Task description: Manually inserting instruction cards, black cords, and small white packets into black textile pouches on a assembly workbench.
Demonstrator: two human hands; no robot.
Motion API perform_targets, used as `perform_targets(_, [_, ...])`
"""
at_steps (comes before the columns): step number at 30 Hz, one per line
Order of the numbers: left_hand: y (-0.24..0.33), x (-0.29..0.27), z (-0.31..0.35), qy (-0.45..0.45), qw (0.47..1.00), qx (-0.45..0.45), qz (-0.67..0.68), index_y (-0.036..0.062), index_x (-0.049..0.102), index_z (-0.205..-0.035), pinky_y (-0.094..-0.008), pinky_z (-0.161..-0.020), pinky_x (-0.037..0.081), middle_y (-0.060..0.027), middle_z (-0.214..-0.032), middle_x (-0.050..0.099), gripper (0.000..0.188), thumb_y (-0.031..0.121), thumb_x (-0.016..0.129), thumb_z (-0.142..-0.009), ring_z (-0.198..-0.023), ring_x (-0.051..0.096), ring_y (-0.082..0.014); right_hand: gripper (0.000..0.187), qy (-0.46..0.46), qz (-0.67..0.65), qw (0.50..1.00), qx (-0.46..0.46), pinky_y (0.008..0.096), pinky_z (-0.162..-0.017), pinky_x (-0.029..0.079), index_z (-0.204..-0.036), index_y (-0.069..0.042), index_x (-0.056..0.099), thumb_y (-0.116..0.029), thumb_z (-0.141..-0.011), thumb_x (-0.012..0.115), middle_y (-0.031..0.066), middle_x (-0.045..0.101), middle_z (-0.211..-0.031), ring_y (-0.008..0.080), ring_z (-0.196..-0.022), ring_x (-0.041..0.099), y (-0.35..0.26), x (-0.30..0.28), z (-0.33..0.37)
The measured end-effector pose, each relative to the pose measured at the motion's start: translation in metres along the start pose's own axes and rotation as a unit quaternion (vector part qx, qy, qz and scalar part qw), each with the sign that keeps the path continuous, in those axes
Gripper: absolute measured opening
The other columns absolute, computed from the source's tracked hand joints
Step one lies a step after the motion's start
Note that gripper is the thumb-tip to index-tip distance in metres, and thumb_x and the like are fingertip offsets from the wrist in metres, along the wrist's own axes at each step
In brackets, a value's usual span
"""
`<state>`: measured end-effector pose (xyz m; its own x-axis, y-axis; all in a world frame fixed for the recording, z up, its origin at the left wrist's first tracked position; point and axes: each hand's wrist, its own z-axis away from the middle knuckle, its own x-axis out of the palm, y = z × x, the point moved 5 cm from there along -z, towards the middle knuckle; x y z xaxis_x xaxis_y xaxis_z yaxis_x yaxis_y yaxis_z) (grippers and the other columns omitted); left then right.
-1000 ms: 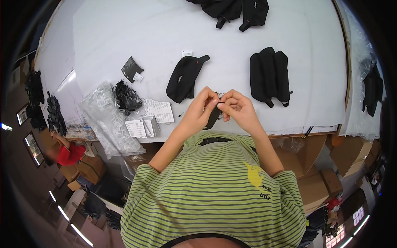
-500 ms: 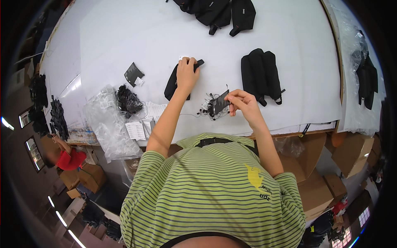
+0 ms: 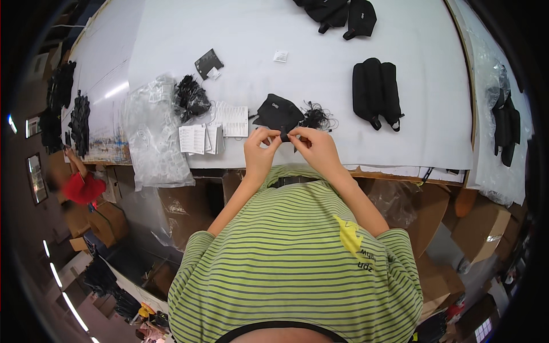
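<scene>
A small black fabric pouch (image 3: 279, 112) lies on the white tabletop in front of me, its short strap loop (image 3: 285, 136) pointing toward my body. My left hand (image 3: 261, 150) pinches this loop from the left. My right hand (image 3: 316, 150) pinches from the right, fingertips close to the left ones. A bit of something dark shows under the right fingers, too hidden to make out. Just beyond the right hand is a tangle of black tag strings (image 3: 316, 116). Printed white cards (image 3: 230, 120) lie left of the pouch.
Left are a clear plastic bag of small white packets (image 3: 157, 134), a black string bundle (image 3: 191, 98) and a black card (image 3: 208, 63). A white packet (image 3: 280, 56) lies farther out. Stacked black pouches (image 3: 376, 92) sit right, more (image 3: 361, 18) far off. Cardboard boxes (image 3: 477, 231) stand below the table.
My left hand has drawn the pouch nearer and turned it. My right hand, earlier holding a black tag by the strings, has come to the pouch's loop. A white packet is now uncovered.
</scene>
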<state>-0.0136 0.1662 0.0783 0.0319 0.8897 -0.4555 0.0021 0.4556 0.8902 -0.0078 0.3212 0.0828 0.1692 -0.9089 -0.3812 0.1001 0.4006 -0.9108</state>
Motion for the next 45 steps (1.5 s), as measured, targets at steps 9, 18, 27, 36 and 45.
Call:
perform_targets(9, [0.0, -0.022, 0.03, 0.029, 0.994, -0.011, 0.108, 0.0002, 0.064, -0.082, -0.0204, -0.058, 0.037, -0.0004, -0.076, 0.058, 0.008, 0.005, 0.067, -0.076, -0.059, 0.043, -0.0068, 0.009, 0.014, -0.06, 0.998, 0.009, 0.0261, -0.052, 0.039, -0.089, -0.007, 0.063, -0.013, -0.082, 0.061, 0.0031, 0.055, -0.064, 0.0124, -0.058, 0.053, -0.009, 0.017, 0.029])
perform_targets(18, [0.03, -0.038, 0.033, -0.081, 0.938, -0.062, 0.331, 0.001, 0.06, -0.091, -0.0199, -0.048, 0.037, 0.0009, -0.065, 0.056, 0.01, 0.009, 0.06, -0.085, -0.052, 0.046, -0.0041, 0.015, 0.046, -0.387, 0.921, 0.021, 0.0199, -0.064, 0.039, -0.096, -0.005, 0.054, -0.01, -0.083, 0.062, 0.0016, 0.063, -0.08, 0.0059, -0.072, 0.053, -0.019, -0.012, 0.054])
perform_targets(27, [0.052, -0.021, 0.043, -0.135, 0.97, 0.029, 0.198, 0.0022, 0.059, -0.084, -0.0184, -0.045, 0.022, 0.0062, -0.059, 0.045, 0.009, 0.011, 0.06, -0.085, -0.051, 0.03, -0.0007, 0.009, 0.088, -0.389, 0.914, 0.076, 0.0189, -0.056, 0.043, -0.081, -0.001, 0.061, -0.009, -0.081, 0.065, 0.0077, 0.067, -0.076, 0.0071, -0.061, 0.053, -0.028, -0.002, 0.067])
perform_targets(36, [0.052, -0.018, 0.045, -0.166, 0.978, 0.025, 0.125, 0.0011, 0.057, -0.083, -0.0218, -0.043, 0.02, 0.0043, -0.052, 0.031, 0.011, 0.011, 0.06, -0.084, -0.048, 0.025, -0.003, 0.011, 0.084, -0.385, 0.917, 0.064, 0.0193, -0.059, 0.044, -0.085, 0.0, 0.064, -0.011, -0.082, 0.065, 0.0077, 0.066, -0.075, 0.0075, -0.063, 0.056, -0.024, 0.001, 0.068])
perform_targets(45, [0.066, -0.018, 0.045, -0.207, 0.975, 0.065, 0.054, 0.0014, 0.057, -0.083, -0.0233, -0.043, 0.023, 0.002, -0.049, 0.034, 0.012, 0.012, 0.063, -0.082, -0.047, 0.026, -0.0045, 0.011, 0.075, -0.341, 0.936, 0.043, 0.0191, -0.057, 0.043, -0.083, -0.001, 0.065, -0.011, -0.081, 0.066, 0.0046, 0.064, -0.071, 0.0071, -0.066, 0.059, -0.016, -0.002, 0.07])
